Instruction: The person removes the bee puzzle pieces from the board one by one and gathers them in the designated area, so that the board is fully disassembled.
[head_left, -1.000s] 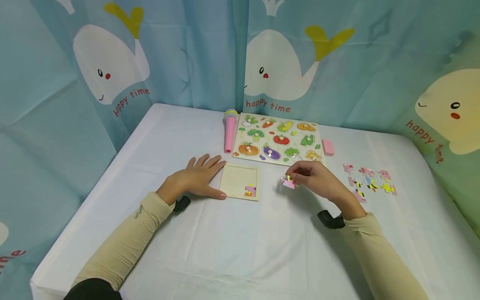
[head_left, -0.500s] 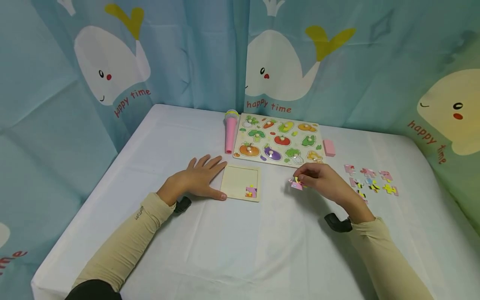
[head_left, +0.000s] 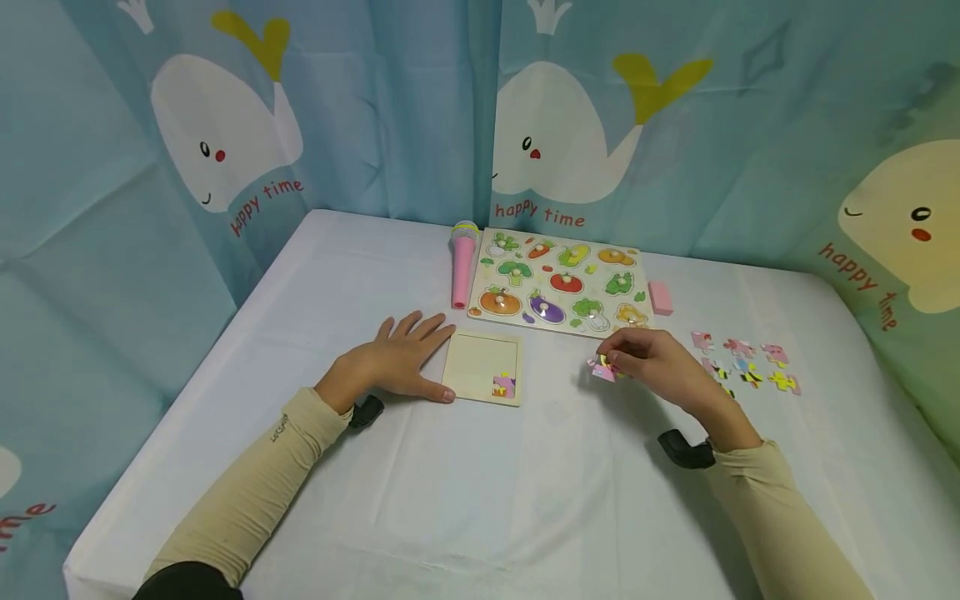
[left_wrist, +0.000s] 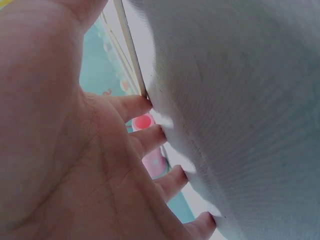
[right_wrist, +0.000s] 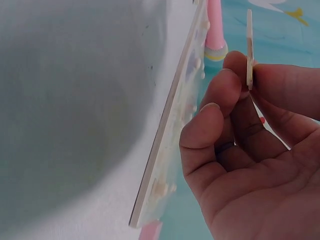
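My left hand (head_left: 397, 360) lies spread on the table, its fingertips and thumb at the left edge of a small square wooden puzzle tray (head_left: 471, 363). One pink jigsaw piece (head_left: 504, 385) sits in the tray's lower right corner. To the right of the tray, my right hand (head_left: 651, 363) pinches another pink jigsaw piece (head_left: 602, 368) between thumb and fingers, above the table. In the right wrist view that thin piece (right_wrist: 249, 50) appears edge-on. Several loose jigsaw pieces (head_left: 750, 372) lie on the right of the table, some partly hidden behind the right hand.
A vegetable peg puzzle board (head_left: 558, 282) lies at the back of the table. Left of it lies a pink toy microphone (head_left: 462, 267), and to its right a pink block (head_left: 660, 297). A blue whale-print curtain (head_left: 390, 117) hangs behind the white table (head_left: 450, 500).
My right hand has drifted a little to the right, away from the tray, with the jigsaw piece still pinched. The left hand stays in place at the tray.
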